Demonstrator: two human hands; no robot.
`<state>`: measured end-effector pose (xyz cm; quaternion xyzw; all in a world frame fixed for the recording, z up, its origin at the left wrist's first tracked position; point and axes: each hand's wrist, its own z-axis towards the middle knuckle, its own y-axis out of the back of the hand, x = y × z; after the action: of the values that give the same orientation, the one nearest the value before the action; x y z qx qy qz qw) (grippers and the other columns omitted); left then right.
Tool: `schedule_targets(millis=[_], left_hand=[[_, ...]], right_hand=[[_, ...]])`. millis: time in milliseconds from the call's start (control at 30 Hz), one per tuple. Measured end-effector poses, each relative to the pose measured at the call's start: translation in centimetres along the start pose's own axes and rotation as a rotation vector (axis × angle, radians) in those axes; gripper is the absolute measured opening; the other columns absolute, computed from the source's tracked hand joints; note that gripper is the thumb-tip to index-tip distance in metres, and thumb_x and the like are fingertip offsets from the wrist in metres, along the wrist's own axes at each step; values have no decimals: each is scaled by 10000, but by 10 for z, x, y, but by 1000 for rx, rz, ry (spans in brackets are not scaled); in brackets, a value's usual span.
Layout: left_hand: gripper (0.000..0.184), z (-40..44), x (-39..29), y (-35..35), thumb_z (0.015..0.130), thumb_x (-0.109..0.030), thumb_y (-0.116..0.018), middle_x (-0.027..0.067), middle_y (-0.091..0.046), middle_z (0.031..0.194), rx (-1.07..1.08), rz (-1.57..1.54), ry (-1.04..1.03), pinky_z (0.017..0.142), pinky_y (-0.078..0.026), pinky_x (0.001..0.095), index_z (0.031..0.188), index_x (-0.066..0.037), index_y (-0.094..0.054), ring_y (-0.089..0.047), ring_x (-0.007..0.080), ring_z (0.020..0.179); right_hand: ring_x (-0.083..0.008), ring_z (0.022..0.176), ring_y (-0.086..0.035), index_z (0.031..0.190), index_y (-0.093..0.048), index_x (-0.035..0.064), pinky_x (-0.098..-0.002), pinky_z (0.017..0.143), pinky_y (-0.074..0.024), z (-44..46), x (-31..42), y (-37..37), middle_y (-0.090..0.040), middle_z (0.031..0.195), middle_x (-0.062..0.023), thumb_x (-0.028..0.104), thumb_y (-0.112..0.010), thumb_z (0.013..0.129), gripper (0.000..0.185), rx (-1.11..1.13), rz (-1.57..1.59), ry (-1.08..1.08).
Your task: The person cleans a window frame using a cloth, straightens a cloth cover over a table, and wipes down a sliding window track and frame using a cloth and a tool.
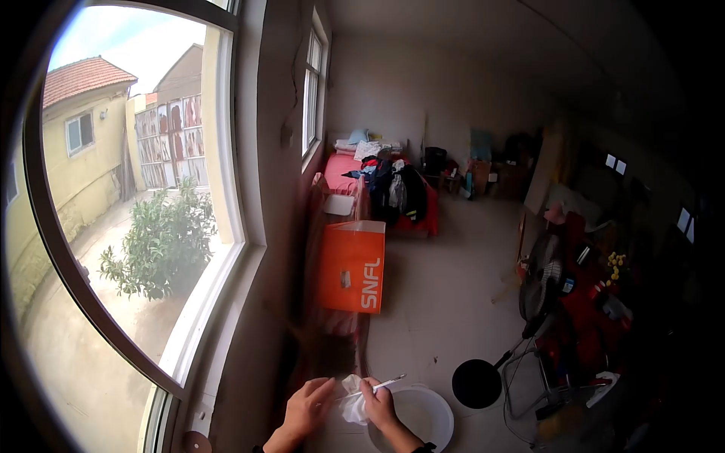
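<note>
My right hand (381, 410), low in the view, is closed on a crumpled white cloth or tissue (352, 406) and a thin white stick (390, 381). The stick slants up to the right and ends in a small dark tip; its exact kind is too small to tell. Just left of the cloth is my left hand (303, 409), fingers bent together and slightly blurred. What its fingertips grip is hidden. A round white basin (442, 424) stands on the floor beneath and beyond my right hand.
An orange box marked SNFL (351, 275) stands ahead, with a clothes-piled bed (381, 177) behind. On the right are a black pan (476, 383), a metal-framed chair (521, 392) and a fan (540, 275). A window (226, 264) lines the left wall.
</note>
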<state>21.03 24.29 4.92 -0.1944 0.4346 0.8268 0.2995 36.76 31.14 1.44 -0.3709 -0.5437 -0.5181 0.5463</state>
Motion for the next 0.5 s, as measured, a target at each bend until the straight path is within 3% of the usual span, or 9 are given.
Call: schedule_targets(millis=[67, 133, 200, 267, 300, 433, 500], left_hand=[[346, 15, 1, -7, 768, -137, -633, 97, -583, 1026, -7, -98, 96, 740, -496, 340, 1105, -90, -572, -613, 265, 825], [340, 27, -3, -6, 778, -140, -629, 102, -593, 983, 53, -152, 151, 754, -490, 338, 1106, -76, -569, -616, 261, 824], [335, 39, 6, -8, 788, -143, -624, 107, -603, 941, 108, -211, 207, 767, -484, 336, 1108, -63, -566, -619, 257, 823], [255, 43, 31, -13, 779, -126, -616, 120, -605, 816, 367, -364, 232, 722, -489, 317, 1015, -29, -597, -623, 245, 773], [206, 43, 34, -17, 802, -70, -568, 92, -622, 890, 316, -510, 316, 698, -463, 267, 1001, -28, -603, -582, 169, 774], [137, 66, 64, -22, 797, -62, -562, 84, -609, 838, 307, -418, 330, 660, -463, 276, 912, -11, -618, -566, 169, 732], [105, 88, 85, -25, 800, -58, -542, 91, -588, 781, 233, -293, 226, 631, -461, 297, 855, -7, -615, -564, 180, 704]], right_hand=[[-110, 654, -491, 889, -573, 28, -268, 624, -414, 14, 3, 12, -536, 662, -49, 288, -484, 909, 276, 72, -18, 32], [-113, 666, -501, 910, -559, 21, -263, 628, -417, 27, 6, 17, -550, 685, -45, 260, -472, 918, 254, 311, 7, 74], [-123, 739, -551, 966, -547, 13, -267, 666, -434, 41, 18, 17, -593, 784, -80, 228, -451, 930, 238, 466, 7, 85], [-88, 758, -531, 978, -574, 2, -247, 685, -430, 62, -1, 5, -592, 807, -34, 175, -477, 916, 208, 513, 90, 210], [-106, 777, -547, 983, -571, -11, -252, 702, -435, 72, -2, 2, -608, 837, -58, 167, -471, 917, 214, 538, 44, 267], [-116, 805, -554, 1006, -569, -10, -260, 730, -435, 111, -11, -10, -610, 874, -63, 190, -438, 934, 250, 611, 33, 190], [-129, 869, -561, 1035, -565, -28, -253, 783, -429, 134, -7, -16, -616, 930, -79, 196, -410, 943, 288, 584, 58, 103]])
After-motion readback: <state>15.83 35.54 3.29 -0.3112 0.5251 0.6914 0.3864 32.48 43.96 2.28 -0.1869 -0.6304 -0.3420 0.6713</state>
